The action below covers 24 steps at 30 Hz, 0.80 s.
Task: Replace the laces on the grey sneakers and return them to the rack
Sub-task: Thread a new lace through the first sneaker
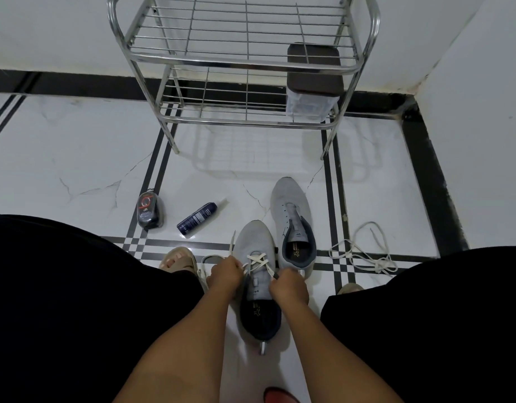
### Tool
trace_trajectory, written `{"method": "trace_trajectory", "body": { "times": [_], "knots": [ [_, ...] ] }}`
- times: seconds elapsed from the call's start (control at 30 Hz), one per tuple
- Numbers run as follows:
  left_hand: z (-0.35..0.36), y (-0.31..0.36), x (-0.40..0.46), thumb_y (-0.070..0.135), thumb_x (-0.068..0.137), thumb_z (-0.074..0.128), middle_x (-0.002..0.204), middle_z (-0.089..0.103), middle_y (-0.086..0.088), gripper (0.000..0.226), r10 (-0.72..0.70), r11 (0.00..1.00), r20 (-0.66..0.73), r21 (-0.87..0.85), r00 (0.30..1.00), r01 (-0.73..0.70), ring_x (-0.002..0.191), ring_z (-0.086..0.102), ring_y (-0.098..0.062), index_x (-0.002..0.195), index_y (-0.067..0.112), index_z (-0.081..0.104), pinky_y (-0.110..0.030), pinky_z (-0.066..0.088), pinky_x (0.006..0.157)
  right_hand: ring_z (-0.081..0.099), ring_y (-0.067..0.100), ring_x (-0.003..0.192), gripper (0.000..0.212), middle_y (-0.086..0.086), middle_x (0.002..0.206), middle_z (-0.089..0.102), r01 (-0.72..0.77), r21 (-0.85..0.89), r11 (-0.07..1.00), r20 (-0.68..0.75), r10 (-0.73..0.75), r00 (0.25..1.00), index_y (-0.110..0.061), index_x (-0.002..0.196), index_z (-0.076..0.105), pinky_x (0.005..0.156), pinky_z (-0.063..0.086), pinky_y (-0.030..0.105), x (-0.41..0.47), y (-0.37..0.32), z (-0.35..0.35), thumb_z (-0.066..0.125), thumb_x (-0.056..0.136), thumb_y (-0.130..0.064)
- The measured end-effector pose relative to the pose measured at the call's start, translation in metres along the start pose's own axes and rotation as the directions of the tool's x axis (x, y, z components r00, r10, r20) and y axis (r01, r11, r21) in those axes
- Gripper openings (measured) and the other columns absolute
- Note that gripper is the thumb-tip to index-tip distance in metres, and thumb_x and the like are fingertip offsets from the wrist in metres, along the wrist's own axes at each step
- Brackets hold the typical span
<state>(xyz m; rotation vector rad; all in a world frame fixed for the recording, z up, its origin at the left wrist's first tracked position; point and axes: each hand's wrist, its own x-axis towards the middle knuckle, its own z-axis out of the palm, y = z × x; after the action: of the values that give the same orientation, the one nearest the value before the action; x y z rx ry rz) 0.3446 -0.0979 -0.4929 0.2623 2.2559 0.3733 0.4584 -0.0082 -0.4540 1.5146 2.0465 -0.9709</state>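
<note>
Presently, head view, looking down between the knees at a tiled floor. Near sneaker [258,274] lies toe away from the person, a white lace [258,258] crossed through its front eyelets only; the eyelets nearer the tongue look unthreaded. Left hand [225,273] curled, pinching the lace end at the shoe's left edge. Right hand [288,283] curled, pinching the other end at the right edge, near an eyelet. Slack of the lace loops on the floor to the left, beside a sandalled foot [178,258].

Second sneaker [293,225] just beside the first, further out, no lace in it at all. Loose lace [364,254] lies in a tangle on the floor to the right, well apart from both shoes; whether it is an old lace or the new one for the second shoe I cannot tell.

Rack [245,65] stands ahead against the wall; a dark-lidded clear box [313,82] sits on its lower shelf, right side. Spray bottle [200,215] lying on its side and a small dark polish container [149,210] on the floor to the left.

Judgement: early in the job, first shoe part-laced.

Risks: uneven ends if one side is pulled harder; a skipped eyelet, since the hands hide the sides; the tip fraying against the eyelet; the floor tangle knotting when lifted.
</note>
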Motion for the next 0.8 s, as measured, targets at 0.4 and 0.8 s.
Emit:
{"method": "trace_trajectory", "body": {
  "times": [0.4, 0.8],
  "knots": [
    [-0.020, 0.014, -0.005, 0.028, 0.088, 0.046, 0.124, 0.058, -0.015, 0.036, -0.149, 0.971, 0.080, -0.177, 0.986, 0.161, 0.115, 0.054, -0.032, 0.111, 0.006, 0.062, -0.034, 0.043, 0.097, 0.059, 0.030, 0.110, 0.029, 0.010, 0.119, 0.062, 0.041, -0.057, 0.998, 0.031, -0.040, 0.999, -0.013, 0.115, 0.062, 0.085, 0.051, 0.036, -0.005, -0.005, -0.012, 0.048, 0.092, -0.022],
    [-0.103, 0.076, -0.085, 0.015, 0.084, 0.066, 0.108, 0.059, 0.005, 0.010, 0.076, 0.707, 0.035, -0.707, 0.997, -0.029, 0.097, 0.048, -0.015, 0.091, 0.015, 0.073, -0.032, 0.037, 0.074, 0.062, 0.014, 0.092, 0.022, 0.000, 0.097, 0.068, 0.175, 0.757, 0.630, 0.111, -0.388, 0.915, -0.017, 0.109, 0.068, 0.073, 0.048, 0.026, -0.027, -0.046, -0.043, 0.067, 0.087, -0.017]
  ]
}}
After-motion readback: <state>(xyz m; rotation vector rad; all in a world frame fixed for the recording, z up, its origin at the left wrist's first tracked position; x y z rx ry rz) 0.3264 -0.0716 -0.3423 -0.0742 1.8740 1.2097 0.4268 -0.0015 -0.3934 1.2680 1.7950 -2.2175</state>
